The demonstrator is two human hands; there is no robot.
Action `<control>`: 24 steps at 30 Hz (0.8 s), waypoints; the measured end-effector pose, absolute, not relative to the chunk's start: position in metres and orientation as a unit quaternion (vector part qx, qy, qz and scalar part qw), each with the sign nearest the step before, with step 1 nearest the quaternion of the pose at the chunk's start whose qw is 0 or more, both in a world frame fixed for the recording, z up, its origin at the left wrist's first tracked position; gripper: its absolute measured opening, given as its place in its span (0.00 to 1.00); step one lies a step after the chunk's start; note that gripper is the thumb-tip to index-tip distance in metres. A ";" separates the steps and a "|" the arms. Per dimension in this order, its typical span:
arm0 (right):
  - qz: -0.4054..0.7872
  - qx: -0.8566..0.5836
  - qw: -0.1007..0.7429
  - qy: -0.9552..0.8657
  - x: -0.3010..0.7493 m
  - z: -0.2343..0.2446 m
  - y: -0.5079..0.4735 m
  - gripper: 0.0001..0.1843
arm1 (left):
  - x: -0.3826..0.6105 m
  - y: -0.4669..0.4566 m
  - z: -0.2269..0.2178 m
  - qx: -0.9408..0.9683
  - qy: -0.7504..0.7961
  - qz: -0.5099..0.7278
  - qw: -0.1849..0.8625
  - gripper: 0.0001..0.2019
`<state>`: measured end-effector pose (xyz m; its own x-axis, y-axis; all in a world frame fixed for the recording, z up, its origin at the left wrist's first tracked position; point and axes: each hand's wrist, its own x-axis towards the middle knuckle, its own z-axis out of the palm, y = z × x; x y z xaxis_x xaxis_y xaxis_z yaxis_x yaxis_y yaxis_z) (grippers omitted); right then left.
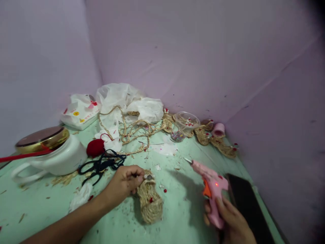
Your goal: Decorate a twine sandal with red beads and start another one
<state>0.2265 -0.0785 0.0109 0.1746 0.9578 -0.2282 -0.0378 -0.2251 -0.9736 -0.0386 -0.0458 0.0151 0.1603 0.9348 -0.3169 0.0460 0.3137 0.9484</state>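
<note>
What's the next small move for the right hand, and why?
Probably bring the pink plastic glue gun toward the beaded far end of the tan braided-fibre piece: the left hand is at that end, while the right hand holds the gun with its red light lit and silver metal nozzle apart from the piece.

Dim overall, greyish violet across the walls [162, 57] and dull green across the table [114, 223]. Apparently lit from the upper right, with a broad, soft-edged shadow thrown leftward from the gun [215, 196] onto the table. Brightest at the red light [216, 184] on the gun; faintly glossy along the gold lid [62, 137]. Grainless but smeary, softened around the beads [188, 122]. Nearly detailless on the dark slab [247, 200]. Blacked out at the top right corner.
</note>
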 end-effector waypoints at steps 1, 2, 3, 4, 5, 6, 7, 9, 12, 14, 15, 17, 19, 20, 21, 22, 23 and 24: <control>0.540 -0.598 0.499 -0.319 0.228 0.013 -0.070 0.12 | -0.041 -0.045 0.013 0.461 0.524 0.370 0.613 0.13; 0.552 -0.605 0.504 -0.276 0.229 0.014 -0.061 0.11 | -0.044 -0.044 0.012 0.467 0.511 0.372 0.619 0.13; 0.554 -0.613 0.500 -0.259 0.230 0.015 -0.051 0.10 | -0.046 -0.044 0.011 0.473 0.495 0.371 0.627 0.13; 0.537 -0.631 0.494 -0.262 0.231 0.015 -0.041 0.08 | -0.049 -0.044 0.010 0.478 0.478 0.368 0.638 0.12; 0.516 -0.649 0.477 -0.291 0.231 0.016 -0.032 0.08 | -0.051 -0.044 0.010 0.478 0.461 0.366 0.652 0.10; 0.485 -0.670 0.448 -0.341 0.233 0.016 -0.025 0.10 | -0.053 -0.044 0.009 0.474 0.445 0.366 0.665 0.09; 0.446 -0.690 0.421 -0.384 0.235 0.017 -0.020 0.12 | -0.054 -0.044 0.009 0.467 0.432 0.369 0.677 0.08; 0.381 -0.723 0.378 -0.435 0.239 0.020 -0.019 0.12 | -0.055 -0.045 0.010 0.451 0.423 0.381 0.688 0.06; 0.270 -0.765 0.340 -0.475 0.238 0.028 -0.033 0.08 | -0.053 -0.044 0.010 0.439 0.443 0.380 0.683 0.06; 0.177 -0.733 0.323 -0.571 0.228 0.030 -0.044 0.07 | -0.051 -0.043 0.010 0.442 0.460 0.368 0.677 0.06; 0.189 -0.678 0.324 -0.633 0.220 0.029 -0.048 0.08 | -0.051 -0.042 0.009 0.445 0.464 0.363 0.675 0.07; 0.259 -0.566 0.310 -0.719 0.202 0.024 -0.055 0.09 | -0.050 -0.042 0.008 0.451 0.467 0.356 0.672 0.07; 0.284 -0.525 0.277 -0.753 0.186 0.016 -0.057 0.10 | -0.050 -0.042 0.006 0.456 0.468 0.349 0.672 0.07; 0.280 -0.524 0.263 -0.760 0.180 0.012 -0.057 0.11 | -0.050 -0.043 0.005 0.459 0.469 0.344 0.672 0.07; 0.271 -0.527 0.252 -0.765 0.176 0.008 -0.057 0.10 | -0.050 -0.043 0.005 0.462 0.469 0.339 0.672 0.08; 0.262 -0.531 0.245 -0.768 0.174 0.005 -0.057 0.10 | -0.050 -0.043 0.005 0.464 0.469 0.335 0.672 0.08; 0.254 -0.533 0.238 -0.771 0.172 0.003 -0.057 0.09 | -0.050 -0.043 0.005 0.467 0.470 0.333 0.671 0.08; 0.246 -0.535 0.232 -0.774 0.171 0.002 -0.057 0.09 | -0.050 -0.043 0.005 0.467 0.472 0.333 0.670 0.08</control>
